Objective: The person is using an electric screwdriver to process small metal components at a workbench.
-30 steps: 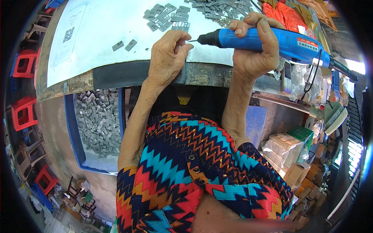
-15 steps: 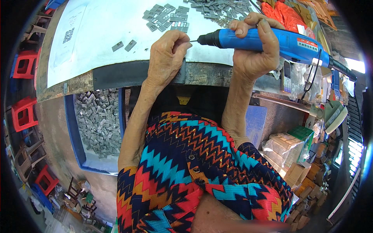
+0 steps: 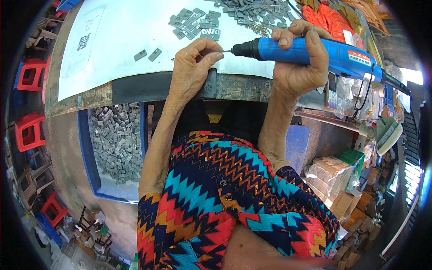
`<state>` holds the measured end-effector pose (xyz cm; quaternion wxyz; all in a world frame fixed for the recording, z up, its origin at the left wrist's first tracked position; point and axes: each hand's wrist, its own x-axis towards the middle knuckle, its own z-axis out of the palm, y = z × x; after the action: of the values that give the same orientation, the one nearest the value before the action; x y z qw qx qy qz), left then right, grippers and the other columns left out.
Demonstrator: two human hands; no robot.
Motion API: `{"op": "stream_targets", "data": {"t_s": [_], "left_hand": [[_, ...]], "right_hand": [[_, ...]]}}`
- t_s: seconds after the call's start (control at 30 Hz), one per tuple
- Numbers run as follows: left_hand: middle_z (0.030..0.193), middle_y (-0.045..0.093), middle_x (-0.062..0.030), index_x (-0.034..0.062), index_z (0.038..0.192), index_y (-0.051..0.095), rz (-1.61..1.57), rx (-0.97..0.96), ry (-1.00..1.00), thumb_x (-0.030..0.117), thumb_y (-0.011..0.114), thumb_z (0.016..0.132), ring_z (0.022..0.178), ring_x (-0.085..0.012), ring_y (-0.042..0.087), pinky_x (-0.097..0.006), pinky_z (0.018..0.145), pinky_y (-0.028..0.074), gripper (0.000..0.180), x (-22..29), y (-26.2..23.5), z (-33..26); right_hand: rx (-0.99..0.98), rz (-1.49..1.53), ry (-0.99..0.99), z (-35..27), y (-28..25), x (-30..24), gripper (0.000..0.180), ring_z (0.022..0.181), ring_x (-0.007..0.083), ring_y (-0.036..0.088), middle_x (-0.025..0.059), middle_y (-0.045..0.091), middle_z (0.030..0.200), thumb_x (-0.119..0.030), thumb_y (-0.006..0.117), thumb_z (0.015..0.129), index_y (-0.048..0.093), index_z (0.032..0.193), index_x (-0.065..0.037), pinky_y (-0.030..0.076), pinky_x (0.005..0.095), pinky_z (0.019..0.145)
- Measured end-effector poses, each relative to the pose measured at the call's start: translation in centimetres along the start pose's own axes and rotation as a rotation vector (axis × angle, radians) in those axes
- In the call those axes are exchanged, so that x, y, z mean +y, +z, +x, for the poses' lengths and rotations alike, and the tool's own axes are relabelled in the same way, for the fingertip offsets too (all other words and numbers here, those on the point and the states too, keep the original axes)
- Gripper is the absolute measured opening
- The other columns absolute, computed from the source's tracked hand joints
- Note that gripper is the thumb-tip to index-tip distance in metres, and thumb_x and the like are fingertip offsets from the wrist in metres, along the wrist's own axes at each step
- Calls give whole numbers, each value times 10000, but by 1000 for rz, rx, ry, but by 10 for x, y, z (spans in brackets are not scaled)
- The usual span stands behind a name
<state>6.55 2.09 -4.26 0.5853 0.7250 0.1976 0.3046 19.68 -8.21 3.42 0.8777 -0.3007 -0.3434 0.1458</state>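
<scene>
My right hand (image 3: 297, 69) is wrapped round a blue electric screwdriver (image 3: 268, 50), held nearly level with its black nose and thin bit pointing left. The bit's tip meets the fingertips of my left hand (image 3: 191, 69), whose thumb and forefinger are pinched together. Whatever lies in that pinch is hidden by the fingers. Two small grey rectangular parts, one (image 3: 140, 55) beside the other (image 3: 155, 54), lie left of my left hand on the white sheet (image 3: 114, 54). Beyond it sits a neat cluster of similar grey parts (image 3: 188, 21).
A loose pile of grey parts (image 3: 256, 11) and tiny brass-coloured pieces (image 3: 258, 29) lie at the back. Red plastic bags (image 3: 330, 20) are at the far right. Below the table's left side, a blue tray (image 3: 87, 157) holds many grey parts. A phone-like device (image 3: 332, 90) rests near the right edge.
The whole view has shifted slightly down and right. My hands keep nearly the same pose, with the screwdriver's bit still at my left fingertips.
</scene>
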Motion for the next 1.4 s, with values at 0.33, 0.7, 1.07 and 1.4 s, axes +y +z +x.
{"op": "stream_targets", "data": {"t_s": [0.33, 0.7, 1.07, 1.4], "left_hand": [[717, 594, 15, 53, 853, 641, -11, -4, 4, 119, 631, 809, 672, -62, 526, -207, 613, 420, 79, 1, 0, -2], [712, 563, 19, 57, 909, 629, 91, -13, 28, 127, 651, 790, 654, -62, 504, -205, 593, 410, 139, 2, 1, -2], [716, 537, 25, 43, 923, 621, 126, -20, 21, 94, 638, 781, 636, -54, 472, -197, 577, 392, 152, 7, -1, -2], [731, 551, 19, 19, 917, 616, 108, 48, -6, 69, 615, 789, 660, -49, 479, -194, 588, 394, 138, 11, -8, -2]], "right_hand": [[42, -13, -8, -3, 6, 1, 134, 576, 238, 550, 191, 570, 776, -63, 545, 772, 544, 900, -25, 441, 452, 647], [57, -56, -22, -2, 1, 1, 121, 573, 242, 550, 196, 569, 777, -65, 542, 776, 547, 884, -11, 445, 460, 648], [84, -74, -12, -2, 4, 2, 142, 564, 239, 542, 179, 575, 760, -66, 556, 767, 550, 901, -17, 428, 444, 646], [152, -42, -41, -2, 10, 0, 177, 500, 196, 556, 140, 558, 696, -15, 585, 741, 504, 897, 2, 486, 403, 554]]}}
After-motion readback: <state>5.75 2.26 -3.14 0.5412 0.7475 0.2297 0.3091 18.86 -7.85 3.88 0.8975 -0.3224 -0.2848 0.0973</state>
